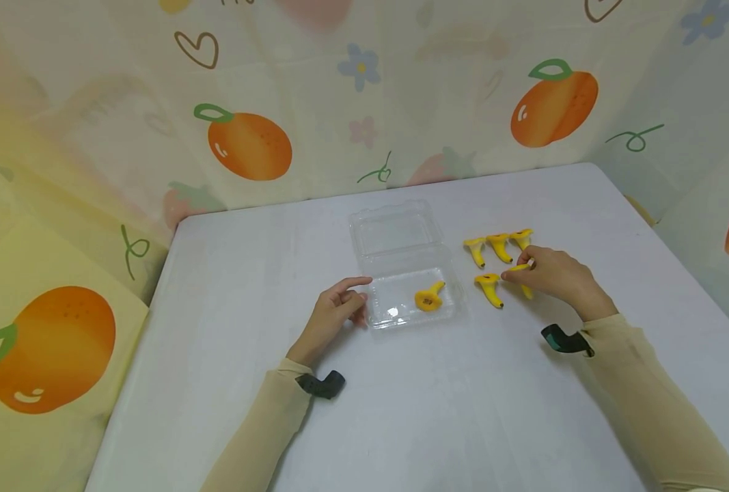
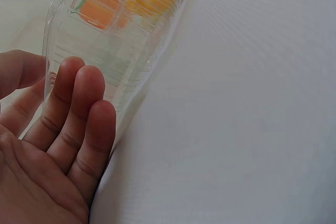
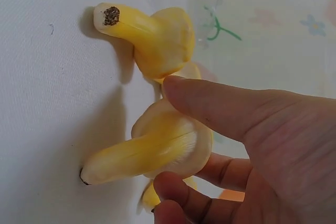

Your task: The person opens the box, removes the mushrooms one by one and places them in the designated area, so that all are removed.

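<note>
My left hand [image 1: 339, 304] rests at the left side of a clear plastic box [image 1: 395, 290], index finger reaching its rim and relaxed fingers against its wall. Inside the box lies one yellow toy mushroom [image 1: 428, 299], which shows through the plastic in the left wrist view. To the right of the box, my right hand [image 1: 564, 280] pinches another yellow toy mushroom [image 3: 173, 148] by its cap, thumb on the near edge and index finger behind. Its pale stem points down toward the table. Close beside it lies a yellow mushroom [image 3: 123, 22] with a dark stem end.
Behind the right hand, several more yellow mushrooms [image 1: 499, 249] stand in a row. The box's hinged lid [image 1: 395, 229] lies folded back, away from me. A white cloth covers the table [image 1: 266, 273], and a fruit-print curtain [image 1: 315, 89] hangs at its far edge.
</note>
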`<state>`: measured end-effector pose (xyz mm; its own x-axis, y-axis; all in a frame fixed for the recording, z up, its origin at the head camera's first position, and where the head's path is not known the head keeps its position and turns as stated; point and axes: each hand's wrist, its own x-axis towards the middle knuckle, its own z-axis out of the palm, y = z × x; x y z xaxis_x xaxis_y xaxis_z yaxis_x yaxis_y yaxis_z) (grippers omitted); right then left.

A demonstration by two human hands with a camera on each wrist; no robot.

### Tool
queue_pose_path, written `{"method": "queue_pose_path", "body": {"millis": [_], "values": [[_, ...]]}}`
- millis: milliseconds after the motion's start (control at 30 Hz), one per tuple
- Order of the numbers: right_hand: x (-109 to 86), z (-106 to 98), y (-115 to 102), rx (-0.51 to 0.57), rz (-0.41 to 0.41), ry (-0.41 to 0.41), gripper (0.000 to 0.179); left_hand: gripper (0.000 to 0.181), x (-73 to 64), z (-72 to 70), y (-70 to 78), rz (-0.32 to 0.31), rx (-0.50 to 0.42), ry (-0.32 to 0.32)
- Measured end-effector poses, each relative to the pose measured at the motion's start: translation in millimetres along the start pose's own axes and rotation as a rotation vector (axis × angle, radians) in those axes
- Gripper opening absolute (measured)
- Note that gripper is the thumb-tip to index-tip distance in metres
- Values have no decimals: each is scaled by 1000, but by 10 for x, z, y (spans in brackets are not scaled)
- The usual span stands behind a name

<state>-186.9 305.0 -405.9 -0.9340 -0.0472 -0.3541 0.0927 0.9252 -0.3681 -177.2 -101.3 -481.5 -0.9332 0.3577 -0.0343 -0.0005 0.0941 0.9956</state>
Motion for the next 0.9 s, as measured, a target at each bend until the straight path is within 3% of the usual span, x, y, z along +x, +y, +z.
{"method": "queue_pose_path", "body": {"millis": [900], "values": [[7, 0, 12, 4, 15, -45, 64, 37, 2, 4, 2, 0, 17, 0]]}}
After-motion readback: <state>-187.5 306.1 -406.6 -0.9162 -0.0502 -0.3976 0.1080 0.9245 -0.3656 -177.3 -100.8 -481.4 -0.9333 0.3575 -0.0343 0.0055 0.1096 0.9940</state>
